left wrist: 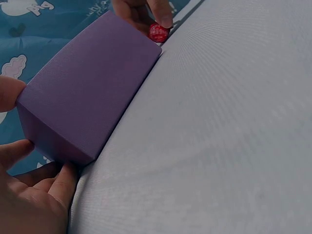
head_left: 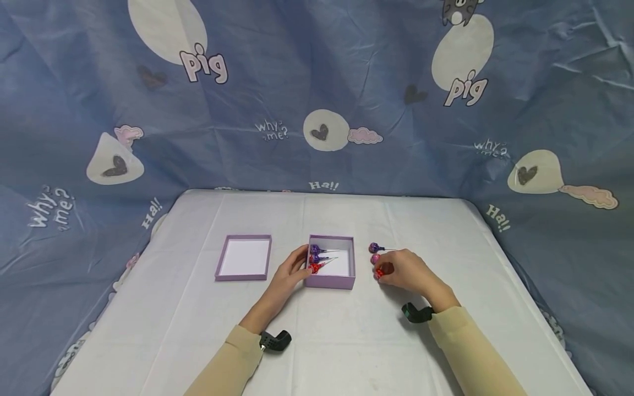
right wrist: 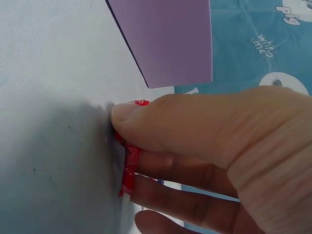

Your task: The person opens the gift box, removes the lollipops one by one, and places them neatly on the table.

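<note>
My left hand [head_left: 287, 275] holds the open purple box [head_left: 329, 281] at its left side, thumb at the near left corner and fingers along the side wall. Inside, against that wall, lie two purple-wrapped lollipops and a red lollipop [head_left: 315, 268], sticks pointing right. To the right of the box, my right hand [head_left: 408, 272] pinches another red-wrapped lollipop [right wrist: 130, 163] between thumb and fingers, low over the table. Its stick is mostly hidden by the hand. Just beyond the fingers are a pink lollipop [head_left: 375, 258] and a purple lollipop [head_left: 373, 248].
A shallow purple lid [head_left: 244, 278] with a white inside lies left of the box. White cloth covers the table [head_left: 163, 330]. A blue printed curtain [head_left: 277, 165] hangs behind and along both sides.
</note>
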Demonstrator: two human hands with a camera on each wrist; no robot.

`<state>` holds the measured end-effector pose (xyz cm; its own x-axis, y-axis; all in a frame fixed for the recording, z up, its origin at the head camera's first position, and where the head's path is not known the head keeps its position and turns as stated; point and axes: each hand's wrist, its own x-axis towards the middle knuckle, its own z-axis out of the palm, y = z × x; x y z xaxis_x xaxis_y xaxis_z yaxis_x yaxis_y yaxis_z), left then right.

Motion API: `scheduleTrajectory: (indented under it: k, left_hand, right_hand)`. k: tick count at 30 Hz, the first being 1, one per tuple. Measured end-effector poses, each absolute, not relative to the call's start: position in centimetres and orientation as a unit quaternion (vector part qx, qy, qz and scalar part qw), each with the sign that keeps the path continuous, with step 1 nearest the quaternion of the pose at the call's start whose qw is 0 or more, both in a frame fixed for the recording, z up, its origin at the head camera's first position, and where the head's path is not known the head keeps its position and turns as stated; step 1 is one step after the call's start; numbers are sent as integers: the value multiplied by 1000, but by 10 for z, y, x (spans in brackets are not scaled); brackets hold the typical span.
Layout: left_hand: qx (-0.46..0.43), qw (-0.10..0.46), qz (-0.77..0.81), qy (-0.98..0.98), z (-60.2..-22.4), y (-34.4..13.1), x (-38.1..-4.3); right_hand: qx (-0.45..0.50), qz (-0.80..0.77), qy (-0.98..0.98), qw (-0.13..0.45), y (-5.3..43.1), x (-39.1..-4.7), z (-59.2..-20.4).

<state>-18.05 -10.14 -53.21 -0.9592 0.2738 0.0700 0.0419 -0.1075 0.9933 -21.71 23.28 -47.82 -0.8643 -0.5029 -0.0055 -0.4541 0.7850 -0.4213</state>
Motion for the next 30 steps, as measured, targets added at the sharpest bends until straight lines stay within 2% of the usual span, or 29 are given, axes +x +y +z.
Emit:
scheduleTrajectory:
  k: [11, 22, 30]
  left_hand:
    - [117, 109, 723, 672, -518, -102, -177]
    - [115, 79, 731, 668, -530, -100, -180]
    - [114, 81, 723, 677, -531, -101, -179]
  right_hand:
    - [-256, -208, 943, 35, 231, -218, -481]
    - [-255, -200, 946, 34, 230, -219, -480]
    - [-252, -187, 949, 35, 230, -219, -478]
